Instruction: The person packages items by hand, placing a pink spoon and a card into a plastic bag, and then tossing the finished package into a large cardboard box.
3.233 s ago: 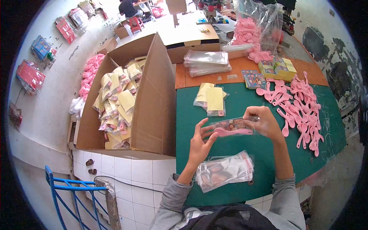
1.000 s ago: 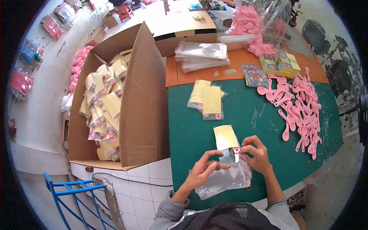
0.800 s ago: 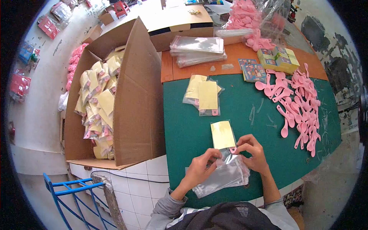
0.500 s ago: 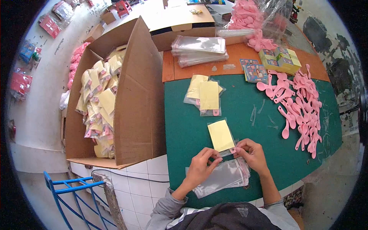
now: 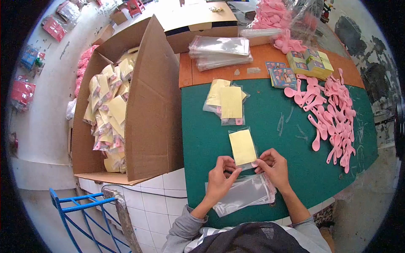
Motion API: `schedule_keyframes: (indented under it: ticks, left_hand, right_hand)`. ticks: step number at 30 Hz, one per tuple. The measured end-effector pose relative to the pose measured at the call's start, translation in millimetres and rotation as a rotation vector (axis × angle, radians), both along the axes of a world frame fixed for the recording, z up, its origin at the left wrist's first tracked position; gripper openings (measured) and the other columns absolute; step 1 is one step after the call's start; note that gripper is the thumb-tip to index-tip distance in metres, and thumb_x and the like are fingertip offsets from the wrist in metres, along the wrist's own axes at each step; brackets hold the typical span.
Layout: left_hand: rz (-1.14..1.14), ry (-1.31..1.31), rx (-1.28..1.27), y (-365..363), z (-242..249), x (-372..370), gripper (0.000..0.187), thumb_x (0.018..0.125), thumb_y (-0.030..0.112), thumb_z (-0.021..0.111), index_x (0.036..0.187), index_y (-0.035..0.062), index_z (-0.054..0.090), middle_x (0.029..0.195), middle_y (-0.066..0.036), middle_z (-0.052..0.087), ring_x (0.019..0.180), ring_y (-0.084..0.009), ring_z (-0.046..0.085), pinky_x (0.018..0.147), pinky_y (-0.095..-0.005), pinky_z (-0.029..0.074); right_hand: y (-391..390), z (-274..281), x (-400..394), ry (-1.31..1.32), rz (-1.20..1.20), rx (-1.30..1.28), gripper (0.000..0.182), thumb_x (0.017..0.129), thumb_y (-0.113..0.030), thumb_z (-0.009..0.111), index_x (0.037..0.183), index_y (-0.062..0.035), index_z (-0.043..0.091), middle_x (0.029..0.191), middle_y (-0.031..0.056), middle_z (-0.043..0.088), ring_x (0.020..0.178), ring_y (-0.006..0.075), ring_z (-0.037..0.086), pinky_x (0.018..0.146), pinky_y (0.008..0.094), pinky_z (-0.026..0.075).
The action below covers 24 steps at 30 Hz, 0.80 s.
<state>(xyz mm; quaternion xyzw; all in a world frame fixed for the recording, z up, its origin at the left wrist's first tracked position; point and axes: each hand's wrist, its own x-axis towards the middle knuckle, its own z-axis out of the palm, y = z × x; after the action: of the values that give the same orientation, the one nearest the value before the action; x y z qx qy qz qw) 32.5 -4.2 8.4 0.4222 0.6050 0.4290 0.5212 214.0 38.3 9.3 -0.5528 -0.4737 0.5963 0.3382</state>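
Observation:
A clear plastic bag with a pale yellow card (image 5: 243,147) inside lies in front of me on the green tabletop, a bit of pink showing at its lower right corner. My left hand (image 5: 221,178) is closed, thumb and fingertips pinching the bag's lower left edge. With closed fingers, my right hand (image 5: 273,169) grips the lower right corner. Under my wrists lies a fanned stack of flat clear bags (image 5: 244,195). Farther up the table are several filled bags with yellow cards (image 5: 231,102), overlapping one another.
On the right is a spread of pink spoons (image 5: 333,116), with stacks of printed cards (image 5: 310,64) behind. More clear bags (image 5: 219,46) lie at the back. A tall cardboard box (image 5: 154,105) full of packed bags stands left, near a blue metal frame (image 5: 82,206).
My left hand has shifted slightly right and up, onto the bag's lower edge. The bottom edge now looks shorter, and the pink bit at the corner is more covered by my right fingers.

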Motion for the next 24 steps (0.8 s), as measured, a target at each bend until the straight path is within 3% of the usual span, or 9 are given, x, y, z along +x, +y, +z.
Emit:
schedule_keyframes:
  ticks: [5,9,14,17,20,24]
  left_hand:
    - [-0.006,-0.073,0.001,-2,-9,-3,0.016,0.085,0.006,0.062,0.092,0.0016,0.05,0.083,-0.001,0.055,0.075,-0.0058,0.054,0.065,-0.0196,0.046]
    - [-0.076,-0.042,0.021,-2,-8,-5,0.017,0.087,0.006,0.06,0.101,0.002,0.052,0.084,0.0,0.054,0.076,-0.005,0.053,0.065,-0.0185,0.044]
    - [-0.061,-0.028,0.021,-2,-6,-3,0.034,0.086,0.006,0.059,0.12,0.0055,0.051,0.091,-0.003,0.057,0.076,-0.0059,0.053,0.065,-0.0196,0.045]
    - [-0.154,0.0,-0.023,0,1,-8,0.042,0.085,0.005,0.06,0.126,0.0054,0.048,0.101,-0.005,0.057,0.077,-0.0072,0.053,0.067,-0.0206,0.046]
    - [-0.219,-0.008,0.103,8,16,-12,0.047,0.084,0.004,0.06,0.129,0.0045,0.046,0.111,-0.006,0.055,0.08,-0.008,0.052,0.068,-0.0215,0.047]
    - [-0.188,0.163,0.347,46,65,-22,0.05,0.082,0.001,0.062,0.129,0.0042,0.046,0.124,-0.01,0.05,0.089,-0.0136,0.055,0.07,-0.0257,0.05]
  right_hand:
    - [-1,0,-2,0.015,0.018,0.027,0.009,0.084,0.0,0.06,0.087,0.0015,0.052,0.074,0.0087,0.063,0.064,0.013,0.064,0.054,0.025,0.053]
    - [-2,5,-4,0.025,0.029,0.038,0.013,0.084,0.001,0.059,0.096,0.0024,0.054,0.075,0.0091,0.062,0.064,0.013,0.064,0.055,0.0248,0.054]
    - [-2,6,-3,-0.002,0.088,0.062,0.03,0.086,0.001,0.056,0.116,0.0014,0.054,0.08,0.0105,0.063,0.068,0.0139,0.065,0.059,0.0248,0.054]
    - [-3,1,1,-0.038,0.131,0.069,0.031,0.086,-0.002,0.056,0.117,-0.0006,0.056,0.082,0.0106,0.064,0.066,0.0132,0.065,0.057,0.0246,0.053]
    - [5,7,19,-0.293,0.151,0.269,0.027,0.086,-0.005,0.057,0.112,-0.0007,0.058,0.083,0.0118,0.064,0.065,0.0167,0.064,0.058,0.0277,0.051]
    - [32,19,75,-1.016,-0.197,0.672,0.022,0.084,-0.014,0.06,0.101,-0.0007,0.06,0.094,0.0178,0.058,0.08,0.0312,0.058,0.07,0.0369,0.047]
